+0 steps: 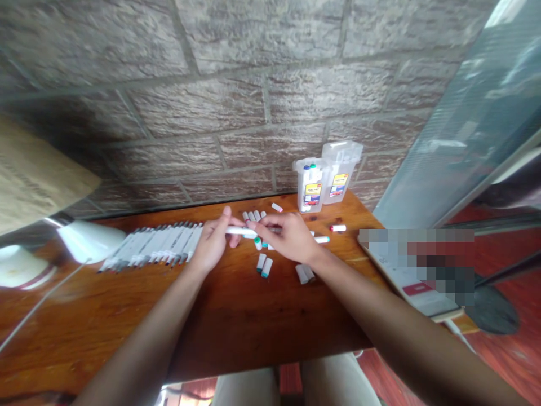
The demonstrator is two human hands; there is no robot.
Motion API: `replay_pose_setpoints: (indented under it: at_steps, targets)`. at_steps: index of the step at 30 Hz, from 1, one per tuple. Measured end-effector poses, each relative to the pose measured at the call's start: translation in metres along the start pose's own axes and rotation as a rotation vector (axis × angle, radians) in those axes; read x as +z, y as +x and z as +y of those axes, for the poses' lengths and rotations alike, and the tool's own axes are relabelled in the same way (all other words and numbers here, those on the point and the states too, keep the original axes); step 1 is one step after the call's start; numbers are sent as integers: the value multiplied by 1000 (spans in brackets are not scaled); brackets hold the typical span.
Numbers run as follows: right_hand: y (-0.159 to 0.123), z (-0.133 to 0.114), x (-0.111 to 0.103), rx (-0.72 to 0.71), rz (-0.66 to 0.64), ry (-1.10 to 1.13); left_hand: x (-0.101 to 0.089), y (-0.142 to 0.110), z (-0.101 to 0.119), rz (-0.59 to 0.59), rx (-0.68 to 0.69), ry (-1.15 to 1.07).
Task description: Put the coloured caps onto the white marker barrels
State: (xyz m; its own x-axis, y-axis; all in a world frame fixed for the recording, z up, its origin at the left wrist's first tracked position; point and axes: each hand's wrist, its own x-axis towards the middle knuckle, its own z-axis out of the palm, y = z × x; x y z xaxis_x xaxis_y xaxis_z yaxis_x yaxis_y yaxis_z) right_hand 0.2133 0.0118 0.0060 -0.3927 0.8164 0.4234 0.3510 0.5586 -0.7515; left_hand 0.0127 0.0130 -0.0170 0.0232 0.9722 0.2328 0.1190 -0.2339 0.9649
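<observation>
The left hand (214, 237) and right hand (288, 235) each pinch in their grip a slim white plastic marker (240, 230), level above the middle of the brown wooden worktop (253, 321). Two short white teal-ended cylinders (266, 268) lie nearer the front edge. Leftward runs a row of white markers (156, 245); two clear plastic cases (341, 176) stand at the back right corner.

On the table (228, 321), the row of markers (156, 245) lies at the left side, and what seems a lamp (91, 239) is further to the left of it. The loose caps (266, 268) lie to the right of this row, some together, some apart. Behind most of them, near the wall (236, 107), stand the front box (313, 192), with markers inside, and, behind it to the right, the rear box (346, 160). A flat device (393, 276) lies at the right edge.
</observation>
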Motion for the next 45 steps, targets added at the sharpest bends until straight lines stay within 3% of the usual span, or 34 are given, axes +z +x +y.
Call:
replay_pose_setpoints:
  at_steps: [10,12,16,22,27,32,36,45]
  targets:
    - [3,4,-4,13,-17,6,-6,-4,10,-254,16,168]
    - [3,5,-4,-8,-13,0,-2,-6,13,-232,65,205]
    - [3,3,-1,-7,10,60,6,-11,16,-70,179,275]
    - [2,2,7,92,15,125,9,-13,14,69,197,270]
    - [2,5,11,228,100,244,12,-12,10,68,172,274]
    - [9,7,5,339,155,427,18,-16,12,-30,227,354]
    - [10,5,-1,340,100,431,19,-18,14,-56,279,389]
    - [7,13,9,374,11,311,15,-14,8,60,215,362]
